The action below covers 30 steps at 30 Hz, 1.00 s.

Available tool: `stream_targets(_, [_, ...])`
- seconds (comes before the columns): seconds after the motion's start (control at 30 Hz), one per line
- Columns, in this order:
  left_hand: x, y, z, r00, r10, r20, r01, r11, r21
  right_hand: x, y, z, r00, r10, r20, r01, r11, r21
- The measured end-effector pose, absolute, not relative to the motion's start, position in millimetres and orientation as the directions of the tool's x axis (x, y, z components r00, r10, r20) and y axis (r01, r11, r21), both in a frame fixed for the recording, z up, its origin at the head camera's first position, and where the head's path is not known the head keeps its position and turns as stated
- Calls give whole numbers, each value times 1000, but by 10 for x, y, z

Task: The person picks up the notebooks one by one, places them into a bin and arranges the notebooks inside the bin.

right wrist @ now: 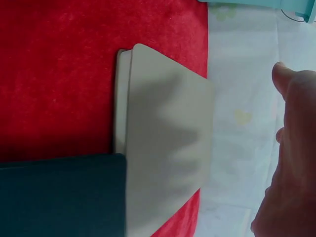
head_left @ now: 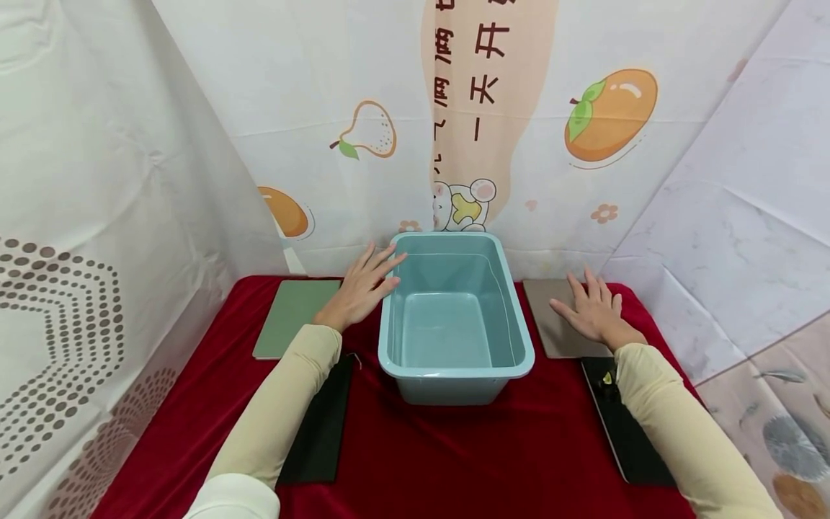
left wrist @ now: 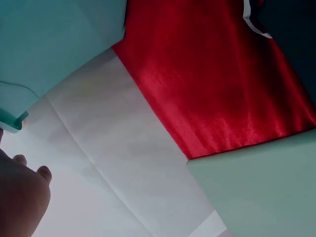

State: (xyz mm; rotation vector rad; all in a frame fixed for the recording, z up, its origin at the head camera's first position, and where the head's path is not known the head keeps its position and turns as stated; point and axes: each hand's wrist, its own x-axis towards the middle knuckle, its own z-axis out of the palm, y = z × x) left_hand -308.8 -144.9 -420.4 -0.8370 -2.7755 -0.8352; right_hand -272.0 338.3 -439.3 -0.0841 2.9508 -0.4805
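Note:
A light blue plastic basin stands at the middle of the back of the table, with nothing inside it. My left hand is at its left rim, fingers spread and straight; whether they touch the rim I cannot tell. In the left wrist view that hand shows only in part, near the basin's edge. To the right, my right hand hovers over a taupe notebook with its fingers spread, holding nothing. The right wrist view shows this notebook lying flat, its page edges visible.
A green notebook lies at the back left, and a black notebook is partly under my left forearm. Another black notebook, with a small yellow and dark thing on it, lies below my right wrist. Red cloth covers the table; printed curtains surround it.

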Motion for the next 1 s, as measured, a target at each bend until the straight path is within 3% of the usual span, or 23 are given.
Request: stream_targets(1.0, [-3072,-1420,-4266,-854,445,270,514,643,567,-2573,3573,-4712,-964,0,-266,103,922,-374])
